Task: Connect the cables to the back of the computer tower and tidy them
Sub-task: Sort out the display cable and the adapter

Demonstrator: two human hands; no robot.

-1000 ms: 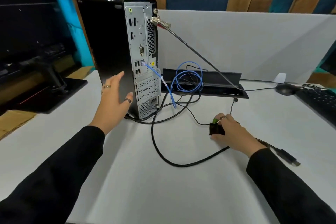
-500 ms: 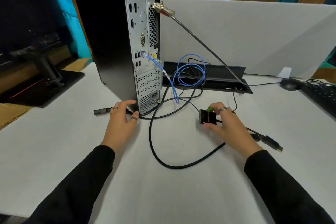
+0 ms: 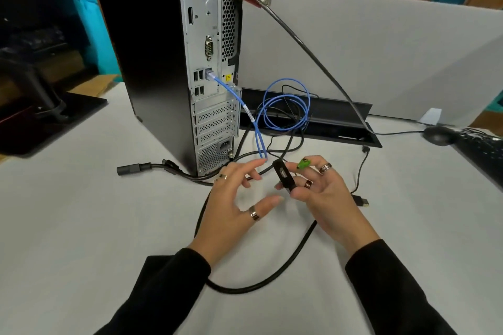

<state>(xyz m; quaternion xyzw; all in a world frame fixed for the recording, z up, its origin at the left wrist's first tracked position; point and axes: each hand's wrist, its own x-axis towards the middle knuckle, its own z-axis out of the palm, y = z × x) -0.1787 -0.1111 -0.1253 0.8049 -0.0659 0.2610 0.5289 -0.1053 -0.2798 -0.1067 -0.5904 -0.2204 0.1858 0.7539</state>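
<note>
The black computer tower [image 3: 152,57] stands upright on the white desk, its silver rear panel [image 3: 206,62] facing me. A blue network cable [image 3: 283,106] is plugged into that panel and coils behind it. My right hand [image 3: 324,196] holds a small black adapter block [image 3: 284,178] between thumb and fingers, lifted off the desk. My left hand [image 3: 234,204] hovers just left of the block with fingers spread and holds nothing. A thick black cable [image 3: 272,280] loops across the desk under my wrists. A loose black power plug [image 3: 130,168] lies left of the tower's base.
A steel security cable [image 3: 304,46] runs from the tower's top down to a black cable tray [image 3: 326,117] at the grey divider. A mouse [image 3: 438,135] and keyboard [image 3: 484,152] sit far right. A monitor stand [image 3: 46,106] is at left. A small connector [image 3: 362,201] lies by my right hand.
My left hand left the tower's base and moved right beside the adapter block. My right hand lifted the block off the desk and turned it upright. The view moved closer.
</note>
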